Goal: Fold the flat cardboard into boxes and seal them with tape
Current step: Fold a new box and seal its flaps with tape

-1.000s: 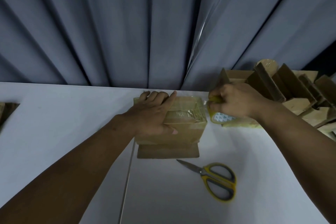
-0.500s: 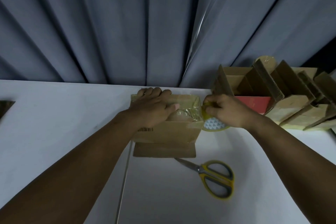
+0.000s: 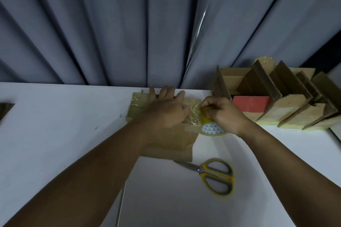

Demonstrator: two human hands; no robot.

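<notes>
Cardboard box [image 3: 175, 138]: one item, standing on the white worktop [image 3: 55, 134] close to its far edge. One flap [image 3: 166, 154] lies flat on the worktop at the box's near side.

Hands: two, both at the box. The left hand [image 3: 166, 112] lies palm down on top of the box. Its fingers [image 3: 164, 91] are straight and spread, reach to the box's far edge and hold nothing. The right hand [image 3: 223, 114] is just beside the box's right side. Its fingers [image 3: 208, 103] are curled and grip the upper rim of the tape roll [image 3: 211, 129].

Tape roll: one item, yellow with a white triangle-patterned core, touching the box's right face. One wrinkled, clear tape strip [image 3: 191, 116] runs from the roll onto the top of the box beside the left thumb.

Scissors [image 3: 215, 175]: one pair, yellow and grey handles, blades closed, lying near the box on its near right side, with the tips just beside the flap.

Cardboard pieces [image 3: 276, 97]: a group standing well to the right of the box. They overlap, so an exact count cannot be made. One red panel [image 3: 250, 104] sits among them.

Dark object [image 3: 5, 108]: one item, far to the left of the box, cut off by the frame edge and not identifiable.

Curtain [image 3: 110, 24]: one grey pleated curtain hanging behind the box.
</notes>
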